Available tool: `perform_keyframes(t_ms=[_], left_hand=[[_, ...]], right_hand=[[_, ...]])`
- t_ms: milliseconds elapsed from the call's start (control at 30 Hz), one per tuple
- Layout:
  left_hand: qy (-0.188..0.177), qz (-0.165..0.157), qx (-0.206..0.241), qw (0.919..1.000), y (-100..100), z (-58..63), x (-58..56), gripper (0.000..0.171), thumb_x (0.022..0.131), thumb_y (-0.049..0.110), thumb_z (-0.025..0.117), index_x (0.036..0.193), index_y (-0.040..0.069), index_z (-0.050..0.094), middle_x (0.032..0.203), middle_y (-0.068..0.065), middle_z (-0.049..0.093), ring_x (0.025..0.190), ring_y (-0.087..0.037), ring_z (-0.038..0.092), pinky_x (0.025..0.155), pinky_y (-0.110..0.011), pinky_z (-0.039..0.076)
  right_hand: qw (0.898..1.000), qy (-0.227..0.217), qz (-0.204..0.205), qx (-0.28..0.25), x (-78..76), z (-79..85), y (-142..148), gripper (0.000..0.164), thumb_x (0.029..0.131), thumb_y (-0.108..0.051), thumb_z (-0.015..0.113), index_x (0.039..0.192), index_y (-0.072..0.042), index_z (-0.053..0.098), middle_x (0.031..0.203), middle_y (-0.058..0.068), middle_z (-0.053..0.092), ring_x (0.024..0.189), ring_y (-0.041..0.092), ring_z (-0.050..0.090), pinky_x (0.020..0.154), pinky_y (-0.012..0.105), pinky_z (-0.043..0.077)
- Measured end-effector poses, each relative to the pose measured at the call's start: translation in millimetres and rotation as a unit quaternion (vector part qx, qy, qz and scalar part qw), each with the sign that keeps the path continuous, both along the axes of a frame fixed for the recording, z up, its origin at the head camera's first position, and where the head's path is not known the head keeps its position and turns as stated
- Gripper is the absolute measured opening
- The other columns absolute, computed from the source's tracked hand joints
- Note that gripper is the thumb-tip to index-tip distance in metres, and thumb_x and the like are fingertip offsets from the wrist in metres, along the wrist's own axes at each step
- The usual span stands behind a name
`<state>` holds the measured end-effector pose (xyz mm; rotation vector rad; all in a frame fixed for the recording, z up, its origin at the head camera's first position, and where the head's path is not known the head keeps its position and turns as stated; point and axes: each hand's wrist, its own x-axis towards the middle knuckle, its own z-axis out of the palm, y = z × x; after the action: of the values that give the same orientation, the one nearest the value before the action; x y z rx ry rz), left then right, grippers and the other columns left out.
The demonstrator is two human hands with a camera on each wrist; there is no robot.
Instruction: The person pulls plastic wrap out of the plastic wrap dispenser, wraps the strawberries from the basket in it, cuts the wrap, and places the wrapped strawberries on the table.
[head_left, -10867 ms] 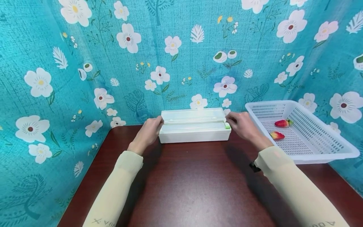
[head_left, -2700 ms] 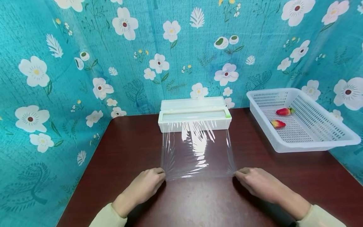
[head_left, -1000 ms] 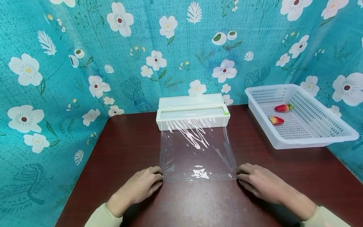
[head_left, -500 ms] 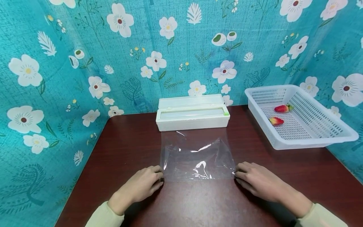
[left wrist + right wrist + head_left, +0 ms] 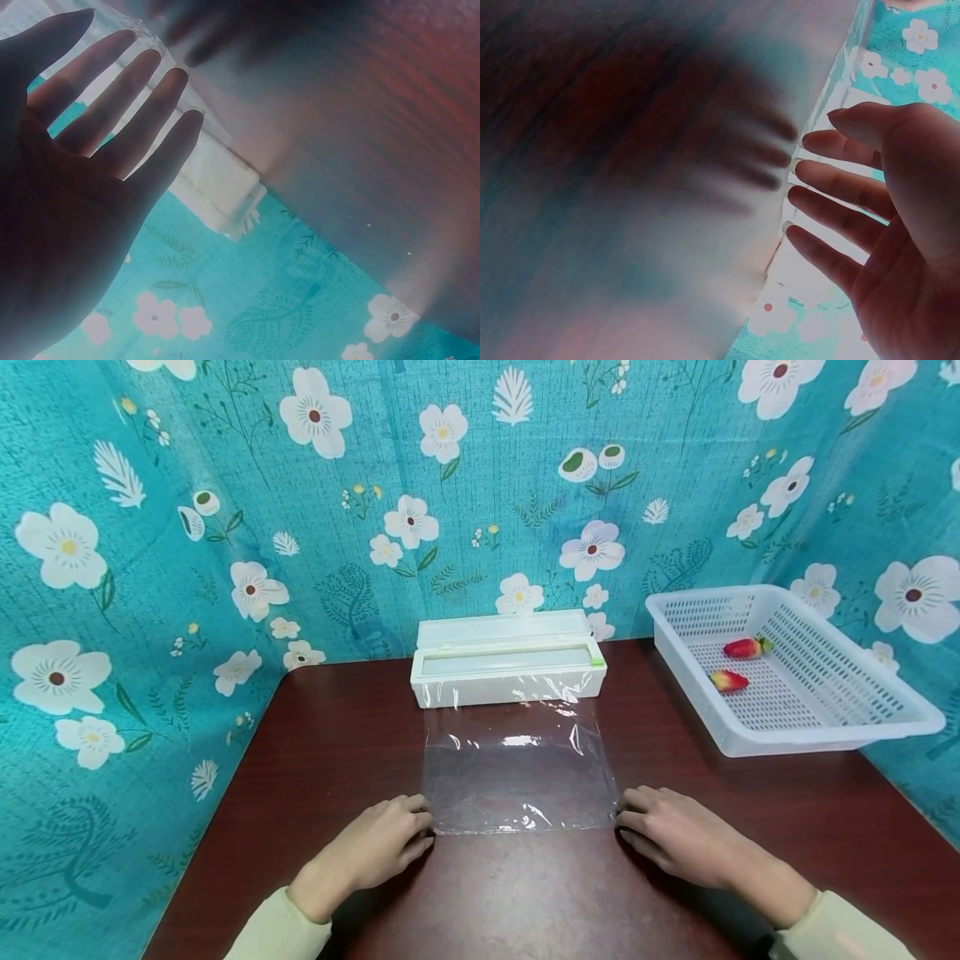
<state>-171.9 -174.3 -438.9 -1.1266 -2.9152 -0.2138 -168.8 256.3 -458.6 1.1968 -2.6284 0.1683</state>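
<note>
A sheet of clear plastic wrap [image 5: 517, 781] stretches from a white cling wrap box [image 5: 513, 690] toward me over the table. The box's lid [image 5: 502, 628] stands raised at the back, and a small green piece [image 5: 597, 662] sits at its right end. My left hand [image 5: 382, 847] touches the sheet's near left corner with its fingertips. At the near right corner lie the fingertips of my right hand [image 5: 678, 835]. Both wrist views show the fingers extended and slightly apart, with the thumb away from them, fingertips right at the film's edge.
A white perforated plastic basket [image 5: 832, 741] stands at the right, holding two strawberries: one red with green leaves [image 5: 744, 648], one red and yellow [image 5: 729, 682]. Dark brown table [image 5: 517, 902] meets a blue flowered cloth [image 5: 345, 552] behind the box and along both sides.
Both hands have come from the box toward me, drawing the wrap out. Their fingers, pinching the corners earlier, have loosened and spread. In the last second the film's folds and shine shifted; the hands barely moved.
</note>
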Motion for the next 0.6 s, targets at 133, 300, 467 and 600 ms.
perform_keyframes(t_ms=[133,300,467,600], left_hand=[[-0.006,0.004,0.000,1.0000,0.8,1.1,0.2,0.010,0.097,0.020,0.075,0.101,0.012,0.078,0.108,0.001,0.070,0.092,-0.016,0.067,0.076,-0.036,0.059],[-0.008,0.008,-0.001,0.9999,2.2,0.7,0.4,0.011,0.097,0.022,0.075,0.101,0.012,0.079,0.109,0.001,0.070,0.092,-0.016,0.067,0.077,-0.036,0.059],[-0.006,0.007,0.000,1.0000,2.6,-1.8,0.8,0.012,0.098,0.022,0.075,0.101,0.011,0.078,0.111,0.000,0.069,0.094,-0.018,0.066,0.078,-0.037,0.059],[-0.003,0.007,0.003,1.0000,2.5,-2.4,0.9,0.012,0.098,0.022,0.074,0.100,0.011,0.078,0.112,0.000,0.069,0.096,-0.018,0.067,0.079,-0.039,0.059]], right_hand=[[1.000,0.012,0.008,-0.011,-0.7,-0.8,0.9,0.010,0.087,-0.017,0.082,0.092,-0.020,0.074,0.092,-0.010,0.058,0.082,0.007,0.057,0.071,0.035,0.054],[1.000,0.014,0.008,-0.015,-1.4,-1.8,0.5,0.011,0.087,-0.017,0.082,0.091,-0.021,0.073,0.091,-0.011,0.056,0.081,0.007,0.055,0.070,0.034,0.053],[1.000,0.015,0.005,-0.007,-2.0,-2.6,-0.3,0.013,0.088,-0.018,0.081,0.087,-0.022,0.068,0.085,-0.012,0.048,0.076,0.006,0.048,0.066,0.031,0.047],[1.000,0.026,0.008,-0.010,-2.5,-3.4,0.4,0.014,0.087,-0.018,0.081,0.087,-0.022,0.068,0.084,-0.012,0.045,0.075,0.006,0.047,0.065,0.032,0.046]])
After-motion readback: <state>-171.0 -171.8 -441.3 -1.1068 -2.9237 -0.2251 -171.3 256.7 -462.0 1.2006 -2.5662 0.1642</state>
